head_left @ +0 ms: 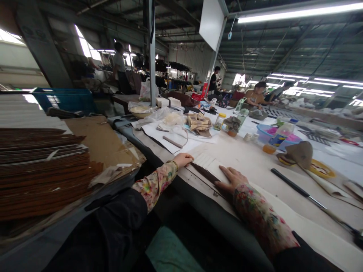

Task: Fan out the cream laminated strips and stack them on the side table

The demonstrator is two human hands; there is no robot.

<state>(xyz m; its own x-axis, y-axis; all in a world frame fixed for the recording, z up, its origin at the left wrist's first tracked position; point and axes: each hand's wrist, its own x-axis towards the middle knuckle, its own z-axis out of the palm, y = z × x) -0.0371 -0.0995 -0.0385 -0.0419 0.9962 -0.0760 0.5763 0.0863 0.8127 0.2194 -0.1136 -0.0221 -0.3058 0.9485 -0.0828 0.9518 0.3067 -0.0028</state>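
A teal cushion (170,253) and the person's dark lap sat closest, under the table's edge (204,211). Above them, the right hand (231,177) lay flat with its fingers (227,170) stretched open, palm down on a pale ribbed sheet (204,160). A dark strip (208,175) ran just beside those fingertips, along the near edge of the sheet. The left hand (184,159) rested at the sheet's other end with its fingers curled under, knuckles up. From where I stood I could not tell whether it gripped anything. Both wrists came out of floral sleeves (154,183).

Further along the table a long black rod (295,187) lay to the right, well apart from the hands. Beyond it a brown cone-shaped piece (300,153) sat partly over a yellow plate (323,169). A blue basin (265,130), a small jar (219,121) and a bundle of tan gloves (200,121) stood toward the middle. To the left rose a thick stack of brown cardboard (42,166), with a blue crate (65,99) behind it. At the far end a co-worker (256,94) sat at the table, and another person (120,68) stood off by the windows.
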